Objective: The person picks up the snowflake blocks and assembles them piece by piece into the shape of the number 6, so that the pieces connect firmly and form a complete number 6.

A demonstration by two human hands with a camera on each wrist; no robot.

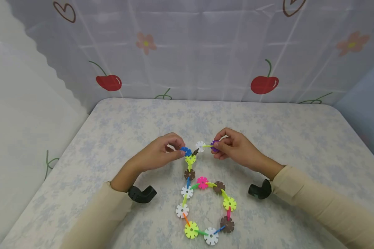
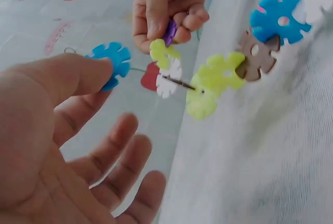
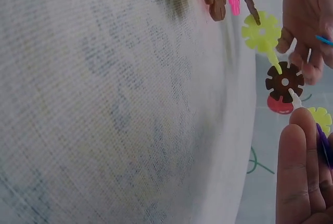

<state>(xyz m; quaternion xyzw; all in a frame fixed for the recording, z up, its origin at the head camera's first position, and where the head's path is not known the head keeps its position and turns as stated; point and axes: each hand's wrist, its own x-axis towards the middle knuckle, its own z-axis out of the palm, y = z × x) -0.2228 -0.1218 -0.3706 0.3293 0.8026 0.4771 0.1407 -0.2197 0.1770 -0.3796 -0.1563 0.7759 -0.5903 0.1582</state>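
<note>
My left hand point(image 1: 160, 152) pinches a blue notched plastic disc point(image 2: 120, 57) between thumb and forefinger, its other fingers spread. In the left wrist view that disc is apart from the linked discs. My right hand point(image 1: 238, 149) pinches a purple notched disc point(image 1: 215, 146), partly hidden by the fingers. A thin yellow disc point(image 1: 207, 146) joins the purple one to a white disc point(image 1: 200, 146). From there a chain runs through a brown disc point(image 1: 195, 152) and a yellow disc point(image 1: 190, 159) down to a ring of linked discs, whose nearest piece is a white disc point(image 1: 211, 236).
The ring lies on a pale flower-patterned tablecloth point(image 1: 286, 138). Behind the table hangs a curtain point(image 1: 193, 62) printed with cherries and flowers. A black curved piece sits at the left wrist point(image 1: 142, 194), and another black piece point(image 1: 260, 189) at the right cuff.
</note>
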